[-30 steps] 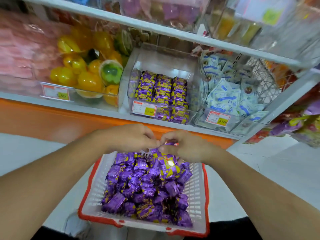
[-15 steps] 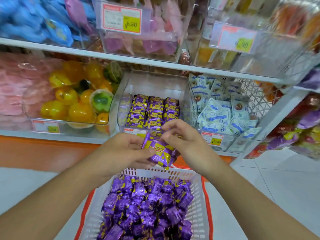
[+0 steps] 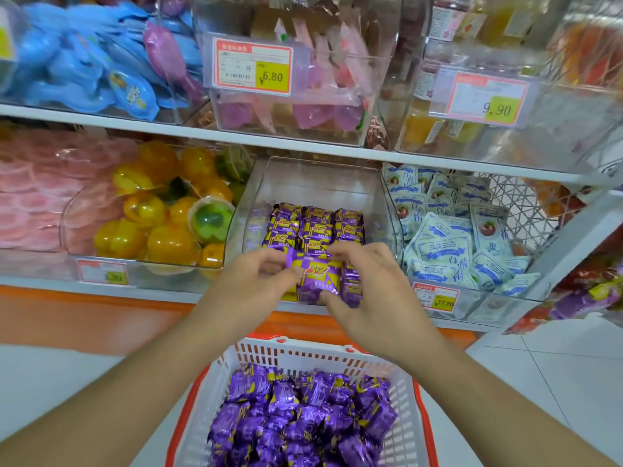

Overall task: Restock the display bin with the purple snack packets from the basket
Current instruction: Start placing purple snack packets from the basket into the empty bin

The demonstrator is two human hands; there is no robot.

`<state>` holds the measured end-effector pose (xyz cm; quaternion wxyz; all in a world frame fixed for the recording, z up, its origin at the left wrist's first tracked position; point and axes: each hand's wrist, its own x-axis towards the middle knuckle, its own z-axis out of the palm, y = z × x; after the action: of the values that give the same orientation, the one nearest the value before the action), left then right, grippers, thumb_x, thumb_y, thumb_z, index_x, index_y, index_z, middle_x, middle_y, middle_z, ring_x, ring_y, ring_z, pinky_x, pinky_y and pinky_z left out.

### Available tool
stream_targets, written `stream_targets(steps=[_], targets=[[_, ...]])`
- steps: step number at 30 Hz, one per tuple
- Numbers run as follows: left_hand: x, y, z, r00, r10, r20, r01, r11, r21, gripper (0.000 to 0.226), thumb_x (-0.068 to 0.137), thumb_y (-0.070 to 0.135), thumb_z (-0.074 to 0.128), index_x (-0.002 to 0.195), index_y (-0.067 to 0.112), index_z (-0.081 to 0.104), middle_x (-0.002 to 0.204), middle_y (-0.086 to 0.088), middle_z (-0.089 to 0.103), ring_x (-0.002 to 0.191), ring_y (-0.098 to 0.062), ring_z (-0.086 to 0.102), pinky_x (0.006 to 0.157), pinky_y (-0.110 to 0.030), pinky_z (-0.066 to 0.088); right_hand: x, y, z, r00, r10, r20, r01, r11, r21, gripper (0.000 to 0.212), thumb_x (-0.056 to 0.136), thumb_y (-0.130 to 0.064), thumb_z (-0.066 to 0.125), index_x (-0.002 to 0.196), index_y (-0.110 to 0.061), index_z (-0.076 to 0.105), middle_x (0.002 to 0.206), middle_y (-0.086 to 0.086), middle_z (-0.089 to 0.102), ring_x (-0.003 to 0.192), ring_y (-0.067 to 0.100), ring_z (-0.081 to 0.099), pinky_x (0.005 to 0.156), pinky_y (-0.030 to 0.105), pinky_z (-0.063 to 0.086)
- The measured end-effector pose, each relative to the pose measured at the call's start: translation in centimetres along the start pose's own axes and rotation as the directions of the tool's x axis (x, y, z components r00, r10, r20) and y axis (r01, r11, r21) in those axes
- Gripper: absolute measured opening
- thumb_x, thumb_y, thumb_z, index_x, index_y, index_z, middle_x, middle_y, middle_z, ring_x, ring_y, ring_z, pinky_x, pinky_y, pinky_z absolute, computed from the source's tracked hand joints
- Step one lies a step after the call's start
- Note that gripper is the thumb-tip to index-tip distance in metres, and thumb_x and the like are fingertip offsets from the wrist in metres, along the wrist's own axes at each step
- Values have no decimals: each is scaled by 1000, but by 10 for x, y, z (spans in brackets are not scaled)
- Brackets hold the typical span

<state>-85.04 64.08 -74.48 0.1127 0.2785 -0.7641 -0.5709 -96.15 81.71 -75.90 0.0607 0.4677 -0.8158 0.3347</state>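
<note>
A purple and yellow snack packet (image 3: 317,277) is held between my left hand (image 3: 251,291) and my right hand (image 3: 369,288), right at the front edge of the clear display bin (image 3: 313,178). Rows of the same purple packets (image 3: 315,224) lie flat in the bin's front half; its back half is bare. Below my arms, a white basket with a red rim (image 3: 303,353) holds a heap of loose purple packets (image 3: 303,419).
Left of the bin is a clear bin of yellow and green jelly cups (image 3: 161,210). To its right lies a bin of white and blue packets (image 3: 451,237). An upper shelf (image 3: 303,146) with more bins and price tags overhangs the display bin. White floor lies on both sides of the basket.
Both hands have lifted one purple packet out of the basket and carried it up and forward to the front of the display bin. The view has tilted upward.
</note>
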Motion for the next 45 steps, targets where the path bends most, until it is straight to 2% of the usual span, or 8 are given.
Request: stream_targets(steps=[4, 6, 10, 14, 19, 26, 30, 45], targets=[[44, -8, -27, 895, 440, -73, -311, 733, 604, 49, 98, 44, 57, 142, 22, 55, 147, 5, 49, 139, -12, 42, 113, -30, 31, 40, 27, 17, 991, 134, 15, -134, 991, 0, 49, 84, -30, 80, 126, -27, 56, 112, -12, 62, 116, 14, 51, 98, 28, 44], [61, -15, -33, 889, 459, 7, -303, 575, 760, 61, 103, 51, 39, 156, 22, 38, 165, 4, 27, 155, -13, 16, 122, -39, 18, 68, 46, 31, 986, 166, 33, -166, 986, -21, 43, 85, -31, 79, 122, -26, 56, 108, -8, 61, 113, 17, 51, 92, 29, 43], [72, -32, -32, 925, 370, 90, -265, 457, 849, 75, 103, 63, 9, 165, 23, -2, 171, 10, -11, 154, -6, -21, 124, -33, -1, 135, 78, 68, 982, 179, 59, -174, 981, -88, 34, 86, -28, 76, 115, -23, 59, 100, 1, 67, 101, 27, 60, 81, 32, 44], [72, -37, -33, 906, 416, 74, -284, 469, 836, 76, 100, 64, 4, 165, 25, -2, 171, 12, -10, 152, -1, -23, 126, -34, -3, 190, 98, 102, 977, 202, 63, -195, 975, -111, 28, 87, -23, 73, 113, -20, 62, 102, 7, 69, 98, 31, 62, 75, 29, 39], [71, -43, -33, 896, 437, 84, -300, 454, 839, 71, 102, 63, 5, 164, 28, -8, 169, 17, -15, 150, 3, -27, 124, -31, -7, 221, 110, 129, 969, 202, 142, -187, 976, -116, 28, 86, -22, 77, 107, -31, 61, 101, 4, 67, 93, 25, 63, 77, 30, 52], [75, -49, -30, 876, 475, 79, -329, 472, 818, 70, 105, 59, 17, 165, 23, 8, 172, 12, 2, 155, -2, -12, 126, -36, 9, 222, 121, 139, 981, 148, 127, -129, 981, -145, 32, 85, -26, 79, 112, -34, 63, 98, 1, 65, 102, 30, 57, 83, 38, 53], [74, -50, -30, 874, 480, 75, -325, 463, 825, 71, 104, 59, 14, 165, 24, 5, 171, 13, -1, 154, -1, -15, 126, -34, 5, 214, 122, 140, 990, 103, 91, -86, 981, -176, 32, 89, -22, 76, 120, -26, 68, 120, 5, 59, 118, 30, 52, 92, 43, 53], [34, -41, -33, 863, 493, 111, -370, 465, 805, 65, 102, 55, 23, 162, 29, 24, 170, 12, 14, 156, -3, -6, 127, -41, 8, 144, 57, 59, 990, 81, 118, -64, 988, -140, 35, 89, -24, 66, 123, -25, 68, 114, 8, 61, 109, 27, 60, 98, 38, 51]])
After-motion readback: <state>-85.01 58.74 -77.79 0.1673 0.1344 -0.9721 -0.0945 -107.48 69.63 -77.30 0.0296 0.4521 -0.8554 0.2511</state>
